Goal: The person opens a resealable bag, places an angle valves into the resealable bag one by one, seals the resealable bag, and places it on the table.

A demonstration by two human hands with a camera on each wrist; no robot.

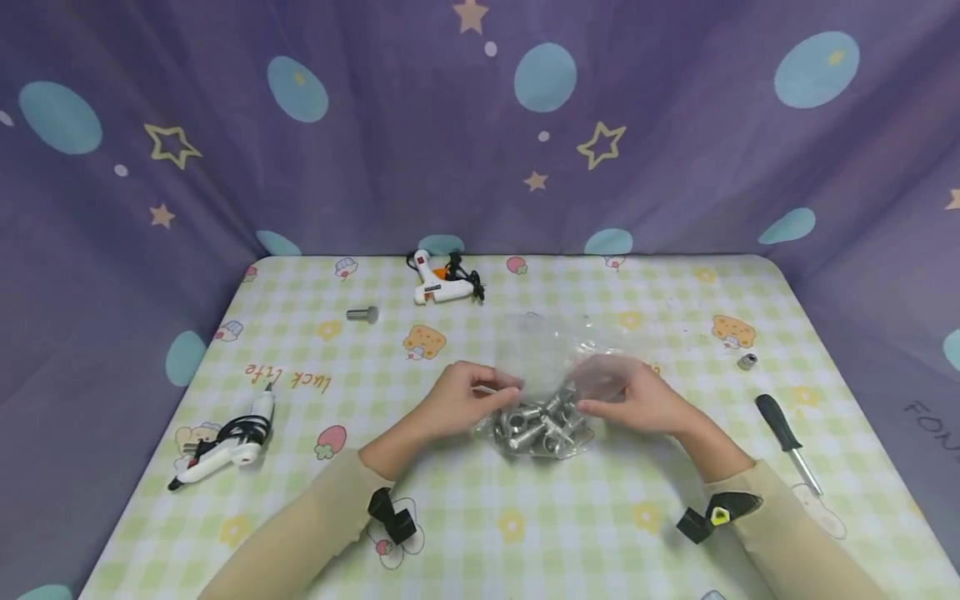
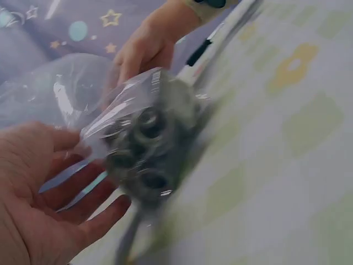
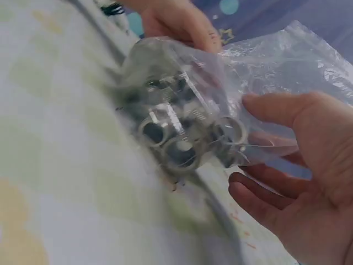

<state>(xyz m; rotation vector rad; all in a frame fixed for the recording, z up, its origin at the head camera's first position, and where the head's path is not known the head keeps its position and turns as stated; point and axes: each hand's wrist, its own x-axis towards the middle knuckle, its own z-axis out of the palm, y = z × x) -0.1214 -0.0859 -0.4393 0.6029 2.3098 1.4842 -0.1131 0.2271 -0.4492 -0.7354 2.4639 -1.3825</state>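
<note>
A clear plastic bag [image 1: 542, 337] of shiny metal fittings [image 1: 536, 429] sits mid-table, its loose upper part spreading toward the back. From the left, my left hand [image 1: 468, 398] holds the bag's side film between thumb and fingers. Opposite it, my right hand [image 1: 633, 393] grips the other side, with the thumb in front and the fingers seen through the film. The left wrist view shows round fitting ends [image 2: 149, 124] bunched low in the bag. In the right wrist view, ring-shaped openings [image 3: 182, 154] press against the plastic near the right thumb [image 3: 276, 107].
A white glue gun [image 1: 442, 283] with a black cord lies at the back; another glue gun [image 1: 232, 442] lies at left. A metal bolt [image 1: 363, 315] is back left. At right are a small metal fitting [image 1: 747, 362] and a black-handled screwdriver [image 1: 783, 433]. A purple curtain [image 1: 450, 167] borders the table.
</note>
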